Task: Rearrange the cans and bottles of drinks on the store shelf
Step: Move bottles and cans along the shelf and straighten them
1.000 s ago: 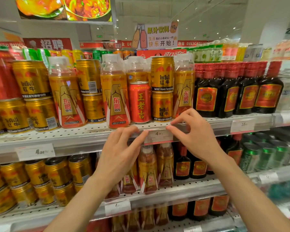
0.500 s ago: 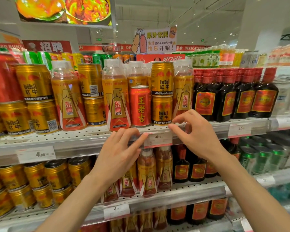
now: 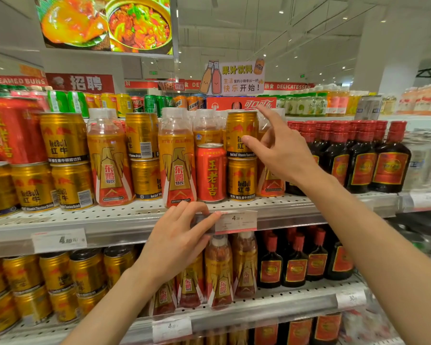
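On the middle shelf [image 3: 110, 221] two gold Red Bull cans are stacked: an upper can [image 3: 235, 125] on a lower can [image 3: 241, 180]. A red can [image 3: 210, 173] stands just left of them, beside an orange bottle [image 3: 177, 160]. My right hand [image 3: 281, 150] is raised in front of the upper can with fingers spread. Its thumb tip touches the can's label and the index finger points up. My left hand [image 3: 177, 240] rests on the shelf's front rail and pinches the left end of the white price tag [image 3: 237, 220].
Stacked gold cans [image 3: 65, 160] and more orange bottles [image 3: 108, 158] fill the shelf to the left. Dark bottles with red caps [image 3: 363, 158] stand to the right. The lower shelf holds more gold cans [image 3: 60, 282], orange bottles [image 3: 219, 272] and dark bottles [image 3: 294, 265].
My right hand left the price tag, rose and opened in front of the upper gold can. My left hand stayed at the tag. The view moved closer to the shelf.
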Motion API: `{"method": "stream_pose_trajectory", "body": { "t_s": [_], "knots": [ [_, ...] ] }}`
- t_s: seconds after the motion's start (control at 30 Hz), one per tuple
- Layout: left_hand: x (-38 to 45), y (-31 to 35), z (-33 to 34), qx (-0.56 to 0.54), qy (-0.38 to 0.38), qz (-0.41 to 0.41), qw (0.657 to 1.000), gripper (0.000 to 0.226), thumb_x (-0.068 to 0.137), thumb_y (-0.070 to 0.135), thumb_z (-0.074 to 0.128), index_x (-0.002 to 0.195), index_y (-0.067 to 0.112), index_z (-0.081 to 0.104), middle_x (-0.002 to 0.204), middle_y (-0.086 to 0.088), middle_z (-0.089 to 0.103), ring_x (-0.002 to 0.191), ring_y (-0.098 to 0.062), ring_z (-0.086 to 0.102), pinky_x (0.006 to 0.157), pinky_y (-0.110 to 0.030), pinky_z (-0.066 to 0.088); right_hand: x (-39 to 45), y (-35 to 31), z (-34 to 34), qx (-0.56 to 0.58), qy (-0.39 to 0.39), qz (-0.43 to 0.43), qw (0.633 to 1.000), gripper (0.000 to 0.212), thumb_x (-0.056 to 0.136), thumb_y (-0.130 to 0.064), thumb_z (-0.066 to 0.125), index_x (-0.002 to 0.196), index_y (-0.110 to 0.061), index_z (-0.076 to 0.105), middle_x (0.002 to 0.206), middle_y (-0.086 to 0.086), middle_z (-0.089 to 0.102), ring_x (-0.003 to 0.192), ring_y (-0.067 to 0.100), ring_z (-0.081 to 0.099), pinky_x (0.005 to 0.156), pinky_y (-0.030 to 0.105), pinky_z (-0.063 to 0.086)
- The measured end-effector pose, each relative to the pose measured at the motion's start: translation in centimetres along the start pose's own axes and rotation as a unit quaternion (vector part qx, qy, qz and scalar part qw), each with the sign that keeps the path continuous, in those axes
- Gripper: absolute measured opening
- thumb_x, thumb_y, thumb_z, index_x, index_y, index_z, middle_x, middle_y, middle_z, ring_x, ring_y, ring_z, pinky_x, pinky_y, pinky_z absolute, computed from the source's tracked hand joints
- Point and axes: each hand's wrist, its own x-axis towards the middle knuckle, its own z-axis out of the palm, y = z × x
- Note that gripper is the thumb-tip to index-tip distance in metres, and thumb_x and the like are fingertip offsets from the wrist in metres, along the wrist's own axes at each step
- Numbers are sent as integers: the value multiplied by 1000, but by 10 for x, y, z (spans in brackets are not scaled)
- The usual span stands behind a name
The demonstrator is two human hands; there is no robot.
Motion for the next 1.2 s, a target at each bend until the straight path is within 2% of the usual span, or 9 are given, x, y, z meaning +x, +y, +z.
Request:
{"method": "stream_pose_trajectory", "body": {
  "t_s": [0.17,0.33,0.77,0.9,1.0,1.2],
  "knots": [
    [1,-1,0,1,5,1,1000,50,86,23,76,134,13,65,118,-11,62,94,-24,56,72,-40,53,5,3,-5,5,-31,7,999,71,92,-56,62,153,-35,32,76,-6,62,72,6,61,80,41,56],
    [1,-3,0,3,4,-2,1000,45,90,28,65,132,13,66,118,-10,62,94,-25,57,71,-41,54,10,-2,-1,-41,-7,0,999,77,86,-68,60,147,-29,37,75,-7,63,72,11,64,76,46,58],
    [3,-2,-2,-6,-7,-4,1000,49,85,24,77,132,13,66,118,-10,62,91,-23,56,70,-39,53,10,4,-3,-24,-21,-10,999,76,88,-62,63,151,-30,34,76,-7,64,72,8,63,78,44,57],
    [3,-3,-3,-5,-8,-2,1000,51,84,25,79,131,13,66,117,-9,62,91,-22,54,69,-37,53,-2,7,-3,-15,-28,-21,999,86,87,-54,69,156,-26,26,76,-7,63,64,3,59,68,32,54],
    [4,-4,-2,-5,-4,-1,1000,49,84,25,79,130,13,67,117,-9,62,92,-22,53,71,-37,52,-20,12,2,-12,-21,-32,999,88,85,-52,72,155,-24,26,77,-8,64,60,2,59,64,33,57],
    [4,-4,-1,-4,-2,-2,1000,44,87,29,71,128,13,68,117,-9,62,92,-22,54,71,-38,53,-54,17,28,-41,3,16,999,64,83,-58,72,127,-22,43,70,-10,61,59,2,60,62,40,58]
  ]
}}
